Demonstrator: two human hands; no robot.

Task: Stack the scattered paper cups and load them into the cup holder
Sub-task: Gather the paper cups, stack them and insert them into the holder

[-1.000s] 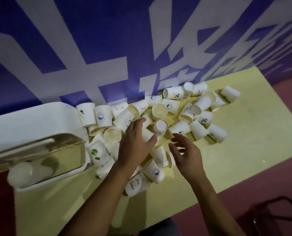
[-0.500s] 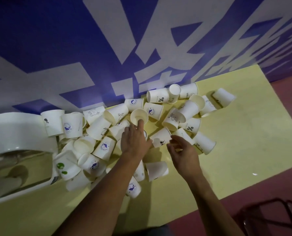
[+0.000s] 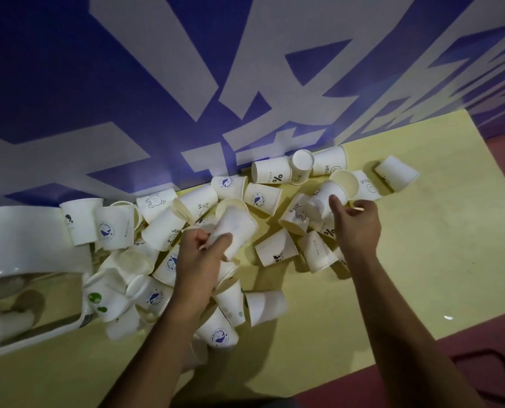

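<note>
1. Looking down from my head camera, my left hand (image 3: 199, 257) has its fingers wrapped round one white paper cup (image 3: 236, 228). That cup pokes out past my knuckles and leans a little to the right.
2. My right hand (image 3: 358, 228) is out to the right, well apart from my left. Its fingers are bent. My thumb touches the side of a lying cup (image 3: 323, 200). I cannot tell if I am holding that cup or only touching it.
3. The lying cup is just past my right fingertips. Its open mouth points away from me and to the right. Its bottom points back toward my left hand, so its long way runs on a slant and not straight up.
4. My right hand is much nearer to it than my left. I think the next job is to lift it and fit it together with the cup in my left hand. For that, the two cups must point the same way.
5. The loose cups (image 3: 270, 172) lie all round and between my hands on the yellow table (image 3: 436, 245). Most are on their sides and point every which way. They are white, and some have small blue pictures.
6. The cup holder (image 3: 21, 242) is a white box far off to the left of my left hand, past the pile. Some cups rest against its edge. I think the job has hardly started.
</note>
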